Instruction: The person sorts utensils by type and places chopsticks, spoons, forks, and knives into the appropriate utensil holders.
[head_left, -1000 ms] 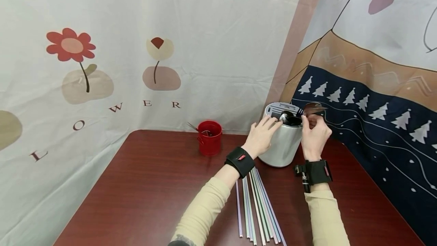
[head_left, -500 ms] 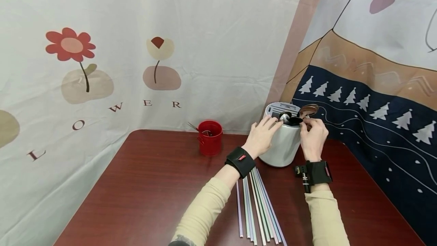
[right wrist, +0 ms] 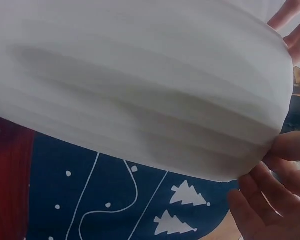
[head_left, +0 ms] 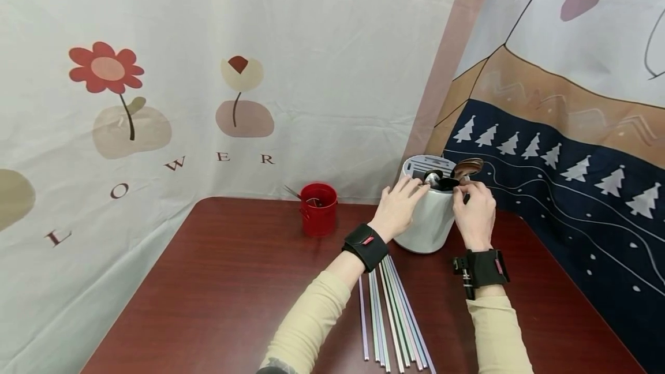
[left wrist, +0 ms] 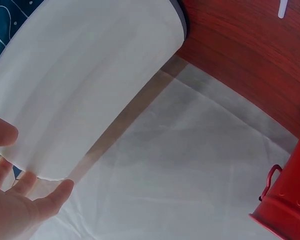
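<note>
A white utensil holder (head_left: 428, 221) stands at the table's back right. Dark utensils (head_left: 444, 182) and copper-coloured spoons (head_left: 469, 166) stick out of its top. My left hand (head_left: 397, 208) rests on the holder's left rim with its fingers spread; in the left wrist view its fingertips touch the rim. My right hand (head_left: 475, 212) is at the right rim, just below the copper-coloured spoons, with thumb and fingers bent close together. A small dark patch shows between them; what it is, and whether they pinch it, is unclear. In the right wrist view the right fingers (right wrist: 262, 192) meet the holder's edge.
A red bucket (head_left: 319, 212) with metal utensils in it stands at the back of the brown table (head_left: 249, 281). Several pale, coloured sticks (head_left: 395, 316) lie between my forearms. Printed cloth (head_left: 332, 74) hangs behind the table, and a dark blue panel (head_left: 576, 224) hangs on the right.
My right hand has come down and slightly left, to the holder's rim. The copper-coloured spoon by its fingers has shifted left and settled over the rim. My left hand stays put.
</note>
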Demonstrator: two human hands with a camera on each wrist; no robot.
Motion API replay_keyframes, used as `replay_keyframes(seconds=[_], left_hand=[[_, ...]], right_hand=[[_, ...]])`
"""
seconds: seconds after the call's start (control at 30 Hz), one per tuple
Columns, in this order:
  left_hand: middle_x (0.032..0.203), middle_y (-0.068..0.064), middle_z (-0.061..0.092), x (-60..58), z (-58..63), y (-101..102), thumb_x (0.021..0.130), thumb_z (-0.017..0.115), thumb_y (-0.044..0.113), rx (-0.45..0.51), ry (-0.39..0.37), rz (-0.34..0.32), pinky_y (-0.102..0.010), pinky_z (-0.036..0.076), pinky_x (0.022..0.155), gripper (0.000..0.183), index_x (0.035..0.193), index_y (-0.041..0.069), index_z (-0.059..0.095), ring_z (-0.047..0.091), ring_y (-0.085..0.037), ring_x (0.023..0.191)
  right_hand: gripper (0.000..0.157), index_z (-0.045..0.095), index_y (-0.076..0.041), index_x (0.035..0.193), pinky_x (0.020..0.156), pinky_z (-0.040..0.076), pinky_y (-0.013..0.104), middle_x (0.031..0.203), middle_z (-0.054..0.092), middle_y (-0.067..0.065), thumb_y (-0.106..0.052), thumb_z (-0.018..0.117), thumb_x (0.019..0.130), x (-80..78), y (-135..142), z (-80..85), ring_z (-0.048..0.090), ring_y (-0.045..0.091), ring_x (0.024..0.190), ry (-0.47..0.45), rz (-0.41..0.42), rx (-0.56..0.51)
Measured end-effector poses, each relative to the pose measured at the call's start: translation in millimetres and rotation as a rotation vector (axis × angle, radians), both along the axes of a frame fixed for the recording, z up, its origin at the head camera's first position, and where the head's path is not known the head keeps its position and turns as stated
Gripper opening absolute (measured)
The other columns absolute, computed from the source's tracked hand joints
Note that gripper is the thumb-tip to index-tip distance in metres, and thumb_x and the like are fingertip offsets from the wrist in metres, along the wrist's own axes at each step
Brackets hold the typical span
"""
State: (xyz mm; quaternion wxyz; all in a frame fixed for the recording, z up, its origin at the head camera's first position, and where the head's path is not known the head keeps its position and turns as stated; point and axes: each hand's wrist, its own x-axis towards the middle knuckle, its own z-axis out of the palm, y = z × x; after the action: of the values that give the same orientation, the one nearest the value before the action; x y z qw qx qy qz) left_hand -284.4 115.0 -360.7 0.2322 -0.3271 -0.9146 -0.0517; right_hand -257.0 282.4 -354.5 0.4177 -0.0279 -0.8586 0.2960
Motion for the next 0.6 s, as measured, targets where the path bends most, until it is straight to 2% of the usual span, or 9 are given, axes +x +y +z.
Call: replay_keyframes(seconds=[0.17,0.27,0.37,0.5,0.6], left_hand=[[0.151,0.005,0.035,1.5,2.3,-2.6,0.093,0.056,0.015,0.028,-0.089,-0.024,-0.049,0.042,0.102,0.058,0.146,0.028,0.035,0.026,-0.016,0.145],[0.154,0.003,0.032,1.9,0.1,-9.0,0.095,0.052,0.012,0.098,-0.138,-0.058,-0.053,0.038,0.107,0.056,0.147,0.027,0.035,0.025,-0.017,0.146],[0.153,0.0,0.035,3.6,-4.7,-17.9,0.093,0.051,0.006,0.179,-0.127,-0.102,-0.045,0.038,0.109,0.056,0.145,0.021,0.039,0.032,-0.019,0.143],[0.148,-0.003,0.041,12.5,-10.0,-30.0,0.089,0.052,0.003,0.277,-0.146,-0.107,-0.031,0.047,0.099,0.055,0.142,0.017,0.044,0.042,-0.02,0.136],[0.141,-0.003,0.048,21.8,-13.6,-37.8,0.091,0.051,0.006,0.333,-0.21,-0.066,-0.03,0.053,0.085,0.05,0.139,0.016,0.047,0.052,-0.021,0.125]], right_hand=[[0.024,0.068,0.007,0.094,0.085,0.044,0.054,0.106,0.062,0.022,-0.013,0.055,0.094,0.8,-1.4,1.4,0.055,0.041,0.103,-0.056,-0.047,0.014],[0.024,0.067,0.006,0.095,0.083,0.044,0.055,0.105,0.062,0.021,-0.014,0.054,0.094,1.6,-2.8,0.7,0.055,0.04,0.103,-0.077,-0.058,0.017],[0.024,0.067,0.005,0.094,0.082,0.044,0.055,0.103,0.061,0.02,-0.015,0.054,0.095,2.1,-3.7,1.1,0.055,0.04,0.101,-0.081,-0.058,0.025],[0.025,0.067,0.004,0.094,0.081,0.045,0.055,0.103,0.061,0.02,-0.016,0.054,0.095,2.4,-3.2,2.9,0.055,0.039,0.1,-0.079,-0.056,0.031],[0.025,0.067,0.004,0.094,0.081,0.045,0.055,0.103,0.062,0.02,-0.017,0.053,0.095,3.2,-2.3,3.9,0.055,0.039,0.1,-0.082,-0.06,0.033]])
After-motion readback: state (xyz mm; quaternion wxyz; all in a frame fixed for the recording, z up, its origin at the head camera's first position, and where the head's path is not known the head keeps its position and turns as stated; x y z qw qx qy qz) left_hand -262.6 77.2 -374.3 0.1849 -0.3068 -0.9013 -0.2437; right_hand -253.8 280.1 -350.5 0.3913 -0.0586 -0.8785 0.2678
